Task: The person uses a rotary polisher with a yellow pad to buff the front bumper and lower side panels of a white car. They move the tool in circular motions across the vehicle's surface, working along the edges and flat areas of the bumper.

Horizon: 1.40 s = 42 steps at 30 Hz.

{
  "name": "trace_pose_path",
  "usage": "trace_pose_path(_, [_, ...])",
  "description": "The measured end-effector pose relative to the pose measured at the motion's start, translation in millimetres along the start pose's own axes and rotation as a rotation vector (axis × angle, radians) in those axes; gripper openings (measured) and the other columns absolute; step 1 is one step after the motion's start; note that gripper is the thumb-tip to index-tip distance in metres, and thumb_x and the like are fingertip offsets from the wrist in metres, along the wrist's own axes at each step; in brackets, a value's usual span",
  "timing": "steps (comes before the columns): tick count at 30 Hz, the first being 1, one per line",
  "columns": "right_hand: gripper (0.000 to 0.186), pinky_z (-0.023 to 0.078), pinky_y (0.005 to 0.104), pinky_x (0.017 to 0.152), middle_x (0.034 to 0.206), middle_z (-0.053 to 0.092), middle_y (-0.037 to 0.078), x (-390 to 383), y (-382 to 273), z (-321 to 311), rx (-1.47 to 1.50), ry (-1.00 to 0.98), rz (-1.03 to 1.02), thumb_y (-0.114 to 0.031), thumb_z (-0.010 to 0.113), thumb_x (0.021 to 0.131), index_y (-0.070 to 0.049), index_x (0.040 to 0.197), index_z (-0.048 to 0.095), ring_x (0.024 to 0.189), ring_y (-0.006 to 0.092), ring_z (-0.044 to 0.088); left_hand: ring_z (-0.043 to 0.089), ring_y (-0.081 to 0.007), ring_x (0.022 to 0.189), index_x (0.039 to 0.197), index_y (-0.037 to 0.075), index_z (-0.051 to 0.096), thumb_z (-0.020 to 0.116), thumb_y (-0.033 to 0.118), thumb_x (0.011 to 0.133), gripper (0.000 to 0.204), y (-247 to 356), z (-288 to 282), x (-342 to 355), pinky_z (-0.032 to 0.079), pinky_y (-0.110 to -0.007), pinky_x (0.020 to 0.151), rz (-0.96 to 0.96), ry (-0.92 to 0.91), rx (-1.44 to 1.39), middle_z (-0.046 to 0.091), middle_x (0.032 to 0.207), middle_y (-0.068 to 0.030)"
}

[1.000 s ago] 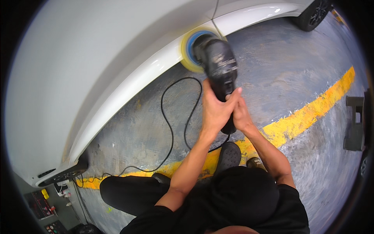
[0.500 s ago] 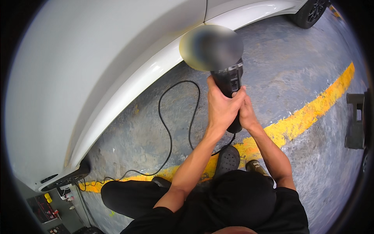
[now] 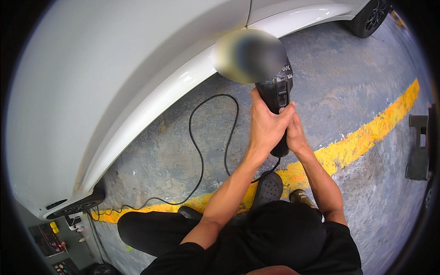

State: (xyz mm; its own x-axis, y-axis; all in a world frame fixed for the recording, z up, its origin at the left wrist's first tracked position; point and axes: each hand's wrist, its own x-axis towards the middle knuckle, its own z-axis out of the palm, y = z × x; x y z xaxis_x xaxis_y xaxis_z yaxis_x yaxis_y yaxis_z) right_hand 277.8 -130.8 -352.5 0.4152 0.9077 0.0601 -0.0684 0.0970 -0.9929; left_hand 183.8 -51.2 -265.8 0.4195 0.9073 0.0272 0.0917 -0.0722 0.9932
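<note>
One wide, bendy view looks down from the person's head, quite near the fingers point(image 3: 256, 100) and floor point(image 3: 160, 151).

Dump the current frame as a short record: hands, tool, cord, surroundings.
left_hand: left hand gripping handle of black power tool
right_hand: right hand gripping same handle, right side
tool_head: blurred, beside lower edge of white car; contact cannot be told
cord: black cord looping across grey floor
floor_marking: worn yellow stripe
far_right: dark stool-like object
</note>
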Motion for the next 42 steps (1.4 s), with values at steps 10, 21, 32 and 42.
trace_pose_path(10, [0.052,0.051,0.0371,0.093,0.105,0.073,0.012,-2.5,-29.2,3.0,-0.120,-0.133,0.082,-0.047,0.066,0.101,0.001,0.119,0.067,0.100,0.0204,0.066,0.068,-0.0215,0.087,0.122,-0.008,0.049,0.083,0.020,0.090,0.055,-6.9,-11.5,-20.2,0.055,-0.038,0.080,-0.026,0.070,-0.062,0.067,0.100,-0.0154])
trace_pose_path(21, [0.050,0.053,0.0397,0.091,0.105,0.075,0.015,-5.5,-30.0,14.2,-0.004,-0.032,0.120,-0.045,0.062,0.104,0.000,0.125,0.065,0.099,0.0257,0.070,0.064,-0.0195,0.093,0.125,-0.005,0.051,0.084,0.017,0.089,0.054,-2.9,-4.3,-7.6,0.053,-0.036,0.084,0.000,0.017,0.037,0.066,0.106,-0.0131])
trace_pose_path(32, [0.050,0.052,0.0412,0.085,0.097,0.074,0.015,-0.8,-28.0,12.7,-0.081,-0.102,0.087,-0.046,0.066,0.100,0.001,0.118,0.068,0.093,0.0241,0.069,0.063,-0.0120,0.088,0.115,-0.001,0.061,0.080,0.015,0.095,0.032,-7.1,-12.1,-23.9,0.053,-0.030,0.078,0.023,0.099,-0.072,0.065,0.101,-0.0049])
trace_pose_path(42, [0.052,0.050,0.0356,0.093,0.104,0.070,0.010,-13.5,-2.5,36.3,-0.026,-0.046,0.039,-0.047,0.058,0.106,0.004,0.110,0.067,0.102,0.0181,0.064,0.069,-0.0236,0.089,0.124,-0.006,0.051,0.086,0.019,0.084,0.059,-3.0,-26.0,-25.2,0.056,-0.038,0.081,-0.049,0.136,0.052,0.068,0.102,-0.0162])
